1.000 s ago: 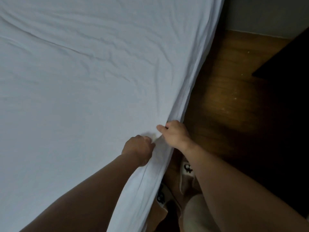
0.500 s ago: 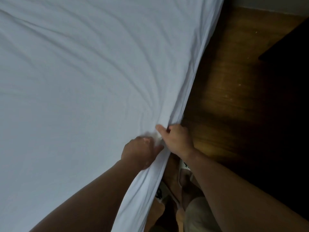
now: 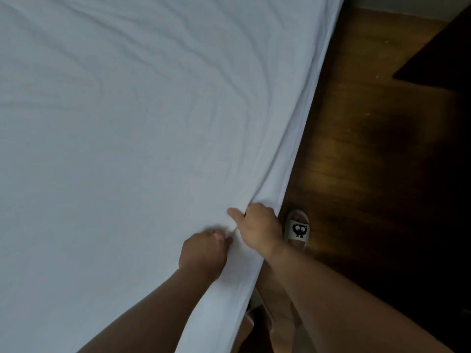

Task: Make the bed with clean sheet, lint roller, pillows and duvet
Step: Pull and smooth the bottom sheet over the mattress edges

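Sheet [image 3: 127, 123]: white, spread over the bed, creases fanning from the right edge.
L hand [image 3: 204, 253]: fingers curled, bunching sheet fabric near the edge (blurred).
R hand [image 3: 258, 226]: gripping a fold of sheet at the bed's edge, thumb out.
Slipper [image 3: 297, 229]: on wood floor [image 3: 369, 149], just beside R hand.

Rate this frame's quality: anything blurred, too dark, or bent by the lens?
Head view, dim bluish light on the sheet; the left hand has motion-blurred fingertips, the right hand is sharper; head view again, the floor sinks into deep shadow at right apart from one warm patch; the sheet's edge looks slightly bowed by the wide lens.
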`<state>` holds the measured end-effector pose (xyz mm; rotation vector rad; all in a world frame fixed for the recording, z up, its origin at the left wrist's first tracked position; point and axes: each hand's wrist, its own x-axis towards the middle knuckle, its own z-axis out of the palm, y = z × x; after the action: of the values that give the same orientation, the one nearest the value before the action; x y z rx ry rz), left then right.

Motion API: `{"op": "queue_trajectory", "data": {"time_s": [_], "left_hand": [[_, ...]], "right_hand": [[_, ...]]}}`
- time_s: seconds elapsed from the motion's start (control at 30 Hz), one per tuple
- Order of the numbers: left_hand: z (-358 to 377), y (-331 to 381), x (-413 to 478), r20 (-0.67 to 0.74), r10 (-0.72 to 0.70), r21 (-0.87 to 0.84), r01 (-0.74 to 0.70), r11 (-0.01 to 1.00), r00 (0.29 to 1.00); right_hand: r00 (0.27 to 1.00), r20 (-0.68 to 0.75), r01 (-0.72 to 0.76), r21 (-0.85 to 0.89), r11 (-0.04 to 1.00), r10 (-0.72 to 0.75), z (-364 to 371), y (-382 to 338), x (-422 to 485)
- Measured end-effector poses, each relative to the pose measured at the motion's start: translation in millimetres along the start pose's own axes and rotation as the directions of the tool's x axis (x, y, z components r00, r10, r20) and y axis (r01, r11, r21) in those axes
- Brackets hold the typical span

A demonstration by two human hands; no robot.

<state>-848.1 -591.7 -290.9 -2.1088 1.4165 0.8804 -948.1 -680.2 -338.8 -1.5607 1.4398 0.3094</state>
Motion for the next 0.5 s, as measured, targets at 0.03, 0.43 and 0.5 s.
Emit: {"op": "queue_trajectory", "data": {"time_s": [0.03,0.43,0.5], "left_hand": [[3.4,-2.9,1.6,-0.02,0.02,-0.006,-0.021,1.0,1.0],[12.6,12.5,3.2,0.006,0.194,-0.078,-0.193,0.978,0.981],[17.8,10.2,7.7,-0.009,0.182,-0.098,-0.182,0.978,0.983]], "right_hand": [[1.0,-0.013,0.02,0.008,1.0,-0.019,3.1,1.6,2.3],[0.986,-0.011,0.167,0.224,0.96,-0.169,-11.8,45.4,-1.1],[0.975,-0.068,0.22,0.299,0.929,-0.209,-3.8,51.6,-0.2]]}}
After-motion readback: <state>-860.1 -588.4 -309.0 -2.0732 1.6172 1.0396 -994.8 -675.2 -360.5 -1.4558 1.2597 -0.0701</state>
